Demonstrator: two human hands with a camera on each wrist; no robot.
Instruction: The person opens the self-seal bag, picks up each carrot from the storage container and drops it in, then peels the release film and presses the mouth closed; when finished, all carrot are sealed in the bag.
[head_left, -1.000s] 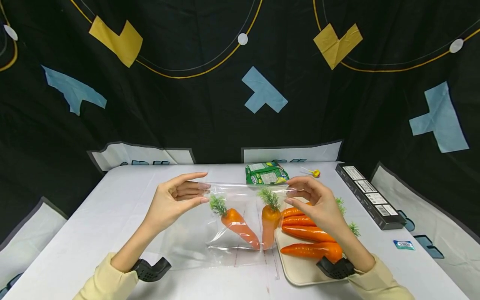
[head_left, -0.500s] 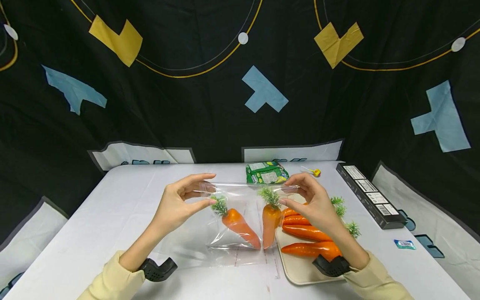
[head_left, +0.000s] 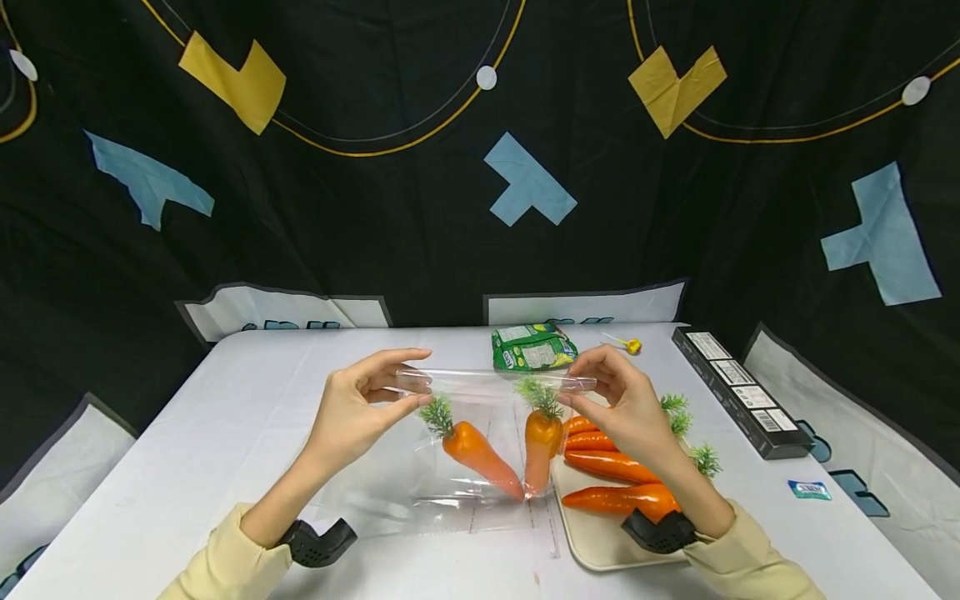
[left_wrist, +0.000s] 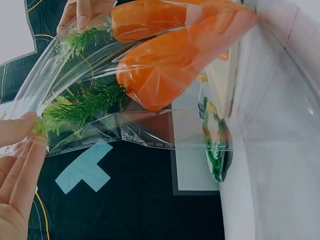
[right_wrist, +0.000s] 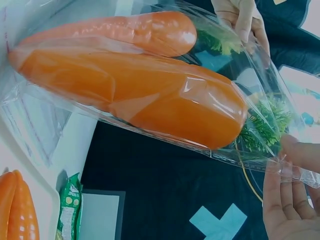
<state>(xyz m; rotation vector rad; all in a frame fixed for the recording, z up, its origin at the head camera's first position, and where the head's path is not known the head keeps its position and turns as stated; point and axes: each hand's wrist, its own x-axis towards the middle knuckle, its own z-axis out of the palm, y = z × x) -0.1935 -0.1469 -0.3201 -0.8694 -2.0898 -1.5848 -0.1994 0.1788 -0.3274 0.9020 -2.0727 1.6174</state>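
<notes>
A clear zip bag (head_left: 450,467) hangs upright above the white table (head_left: 187,442), its top strip stretched between both hands. My left hand (head_left: 367,400) pinches the strip's left end and my right hand (head_left: 607,392) pinches its right end. Two orange carrots with green tops sit inside: one slanted (head_left: 476,448), one upright (head_left: 538,446). The left wrist view has the carrots (left_wrist: 180,60) seen through the plastic (left_wrist: 145,135) beside my fingertips (left_wrist: 22,150). In the right wrist view the bagged carrots (right_wrist: 135,85) lie close above my fingers (right_wrist: 285,200).
A cream tray (head_left: 600,542) with several more carrots (head_left: 622,475) lies under my right forearm. A green snack packet (head_left: 532,346) and a yellow lollipop (head_left: 628,343) lie at the back. A long black box (head_left: 738,392) and a small wrapper (head_left: 808,489) lie at the right.
Both hands have moved slightly inward along the bag's top strip, and the carrots have settled lower in the bag.
</notes>
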